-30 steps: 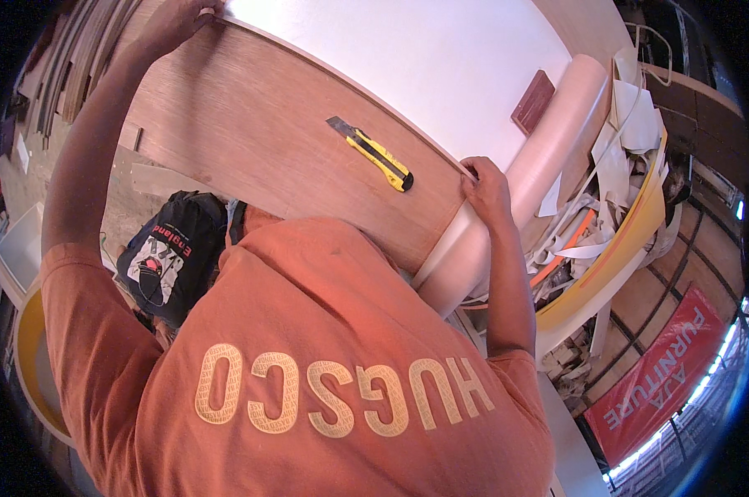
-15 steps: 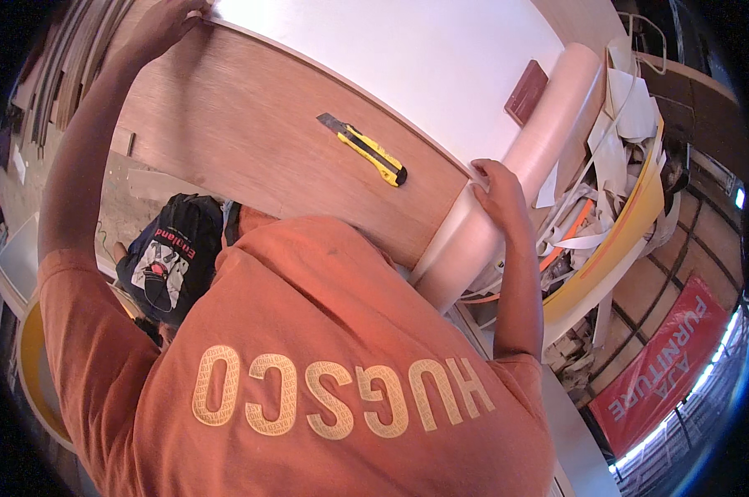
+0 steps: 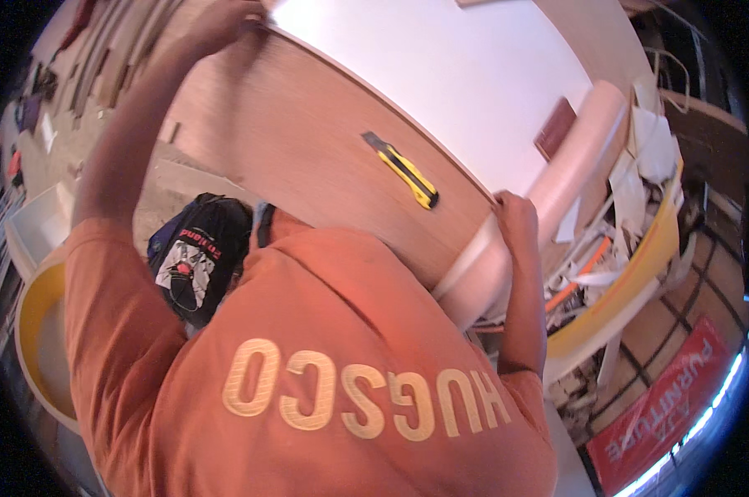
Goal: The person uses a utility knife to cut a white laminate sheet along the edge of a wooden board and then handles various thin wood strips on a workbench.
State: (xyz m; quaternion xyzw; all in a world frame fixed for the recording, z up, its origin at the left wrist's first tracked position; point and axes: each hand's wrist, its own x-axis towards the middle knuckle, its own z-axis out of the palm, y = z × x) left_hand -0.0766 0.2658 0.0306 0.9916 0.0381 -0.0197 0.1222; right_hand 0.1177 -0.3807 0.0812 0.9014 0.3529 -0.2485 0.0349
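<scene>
Left hand [image 3: 228, 23], grip unclear, and right hand [image 3: 517, 217], pinching, span sheet's [image 3: 441, 83] near edge, likely steadying it; knife [image 3: 405, 174] lies nearer.

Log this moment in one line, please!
left hand: at white sheet, near edge, left end | right hand: same edge, right end | yellow cutter: on wooden board, untouched

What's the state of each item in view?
White sheet: lying flat
Left hand: at sheet's near edge, grip unclear
Right hand: at same edge, grip unclear
Utility knife: unheld, blade out, on brown board
Pinkish roll: wound up
Red-brown block: lying beside roll
Yellow bin: filled with scraps
</scene>
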